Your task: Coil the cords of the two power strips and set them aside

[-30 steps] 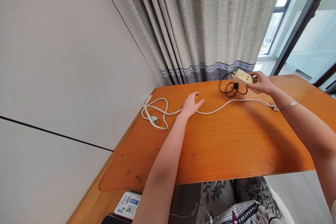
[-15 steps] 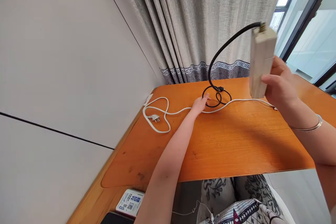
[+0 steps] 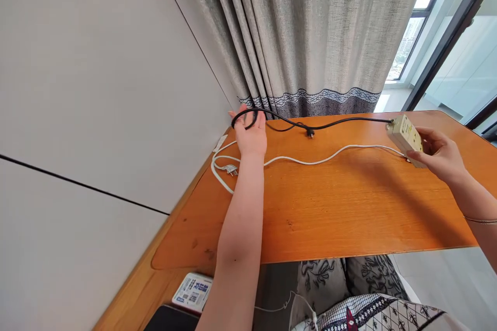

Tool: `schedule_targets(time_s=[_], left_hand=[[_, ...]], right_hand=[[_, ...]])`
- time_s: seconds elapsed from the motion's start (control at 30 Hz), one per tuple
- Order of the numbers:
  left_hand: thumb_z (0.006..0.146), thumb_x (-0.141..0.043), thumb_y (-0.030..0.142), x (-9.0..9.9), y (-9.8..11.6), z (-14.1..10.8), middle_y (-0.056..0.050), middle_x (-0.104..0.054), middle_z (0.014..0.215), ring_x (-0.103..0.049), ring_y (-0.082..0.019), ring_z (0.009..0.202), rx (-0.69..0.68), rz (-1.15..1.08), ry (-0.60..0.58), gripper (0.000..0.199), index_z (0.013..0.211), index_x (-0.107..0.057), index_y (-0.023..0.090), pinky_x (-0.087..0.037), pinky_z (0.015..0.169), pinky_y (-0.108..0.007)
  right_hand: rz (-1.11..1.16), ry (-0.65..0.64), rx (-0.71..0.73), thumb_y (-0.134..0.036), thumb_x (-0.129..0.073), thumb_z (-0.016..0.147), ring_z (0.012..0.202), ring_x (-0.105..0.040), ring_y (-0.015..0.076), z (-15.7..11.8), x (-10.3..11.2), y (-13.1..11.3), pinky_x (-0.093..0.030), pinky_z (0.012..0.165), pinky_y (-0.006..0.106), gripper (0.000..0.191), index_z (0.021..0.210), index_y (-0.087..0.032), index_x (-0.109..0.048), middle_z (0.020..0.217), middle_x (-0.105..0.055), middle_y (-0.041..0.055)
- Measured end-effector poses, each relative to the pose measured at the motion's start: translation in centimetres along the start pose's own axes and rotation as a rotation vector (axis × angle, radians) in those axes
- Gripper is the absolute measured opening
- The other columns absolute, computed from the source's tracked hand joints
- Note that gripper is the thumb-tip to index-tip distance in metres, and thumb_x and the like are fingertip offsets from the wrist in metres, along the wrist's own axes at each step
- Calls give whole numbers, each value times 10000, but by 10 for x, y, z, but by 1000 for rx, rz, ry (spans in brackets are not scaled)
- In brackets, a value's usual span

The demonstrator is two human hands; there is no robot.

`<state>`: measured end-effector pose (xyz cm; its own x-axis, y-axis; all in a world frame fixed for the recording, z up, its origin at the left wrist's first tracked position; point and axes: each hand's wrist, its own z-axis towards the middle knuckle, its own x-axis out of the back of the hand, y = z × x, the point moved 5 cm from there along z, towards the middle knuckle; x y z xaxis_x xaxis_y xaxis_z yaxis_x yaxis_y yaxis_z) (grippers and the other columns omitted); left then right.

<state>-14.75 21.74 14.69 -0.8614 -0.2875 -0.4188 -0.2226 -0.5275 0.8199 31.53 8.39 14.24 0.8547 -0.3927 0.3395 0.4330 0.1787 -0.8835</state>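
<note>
My right hand [image 3: 438, 154] grips a beige power strip [image 3: 404, 135] by its right end, tilted above the table's right side, with sockets facing up. A black power cord [image 3: 345, 121] runs from the strip's left end across to my left hand [image 3: 252, 139]. There the cord loops around the raised fingers, which are partly spread and hold it up near the back left corner. The cord's black plug [image 3: 309, 133] is near the table's back edge. A white cord [image 3: 298, 160] lies under both hands, its white plug [image 3: 231, 169] beside my left forearm.
The orange wooden table [image 3: 322, 207] reaches the grey curtain [image 3: 322, 36] at the back and a white panel wall [image 3: 85, 88] on the left. A white printed box [image 3: 193, 292] and a dark object [image 3: 169, 319] sit at the lower left.
My left hand has moved left and up, drawing the black cord out of its coil. The right hand has lowered the power strip and moved it to the right, turning its sockets up.
</note>
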Motion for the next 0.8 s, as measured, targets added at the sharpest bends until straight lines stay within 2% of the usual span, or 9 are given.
schedule_targets(time_s=[0.07, 0.17, 0.27, 0.37, 0.43, 0.5, 0.57, 0.67, 0.8], left_hand=[[1038, -273, 290, 5, 6, 0, -123, -453, 1502, -492, -132, 1355, -125, 76, 75, 297, 1209, -495, 193, -424, 1115, -364], [943, -509, 187, 1, 8, -6, -112, -522, 1457, -404, -177, 1431, -265, 475, 15, 93, 972, -594, 167, -344, 1173, -400], [842, -659, 227, -11, 5, -19, -89, -606, 1382, -377, -274, 1445, -330, 949, -149, 68, 788, -644, 188, -301, 1191, -470], [823, -655, 248, -28, 1, -36, -74, -629, 1366, -408, -329, 1415, -368, 1314, -457, 91, 761, -702, 200, -320, 1159, -495], [808, -624, 205, -38, -2, -47, -89, -660, 1321, -536, -341, 1295, -346, 1497, -680, 119, 822, -742, 199, -396, 1079, -487], [802, -584, 173, -43, -3, -55, -114, -717, 1196, -631, -336, 1148, -298, 1636, -821, 205, 897, -764, 195, -459, 980, -464], [817, -547, 176, -46, -2, -58, -125, -748, 1077, -665, -331, 1066, -247, 1719, -862, 260, 953, -768, 192, -487, 901, -437], [829, -552, 217, -45, 0, -59, -112, -757, 1033, -676, -319, 1045, -129, 1768, -871, 246, 961, -759, 209, -500, 822, -390], [784, -661, 375, -40, -3, -66, -95, -754, 1062, -675, -315, 1040, 25, 1788, -968, 239, 949, -740, 221, -501, 800, -364]], right_hand=[[-101, -8, -28, -366, -794, 478, 967, -659, 278, -3, 9, 14, -532, 853, 434, 641, 1089, -258, -634, 1102, -701, 82], [-330, -3, 2, -461, -738, 512, 959, -667, 299, -1, 28, 28, -536, 855, 453, 617, 1081, -247, -632, 1111, -696, 104], [-683, -62, 45, -486, -653, 539, 968, -665, 336, 4, 50, 44, -539, 816, 477, 603, 1085, -229, -623, 1112, -687, 134], [-984, -178, 31, -450, -623, 538, 1017, -656, 376, 9, 74, 69, -545, 741, 484, 586, 1089, -251, -616, 1187, -669, 152], [-1095, -249, -8, -441, -628, 537, 1029, -655, 394, 10, 88, 87, -546, 761, 498, 557, 1065, -260, -624, 1205, -668, 167], [-1141, -311, -42, -416, -628, 547, 1021, -664, 399, 9, 98, 101, -542, 802, 504, 513, 1040, -274, -638, 1199, -677, 176], [-1150, -362, -64, -362, -622, 558, 996, -678, 388, 6, 101, 110, -544, 788, 493, 478, 1030, -300, -657, 1206, -679, 176], [-1154, -391, -62, -277, -614, 572, 991, -690, 364, 5, 98, 114, -545, 757, 459, 487, 1049, -330, -697, 1244, -664, 185], [-1185, -432, -58, -205, -603, 609, 1149, -640, 358, 10, 86, 111, -533, 830, 435, 591, 1178, -330, -706, 1358, -610, 175]])
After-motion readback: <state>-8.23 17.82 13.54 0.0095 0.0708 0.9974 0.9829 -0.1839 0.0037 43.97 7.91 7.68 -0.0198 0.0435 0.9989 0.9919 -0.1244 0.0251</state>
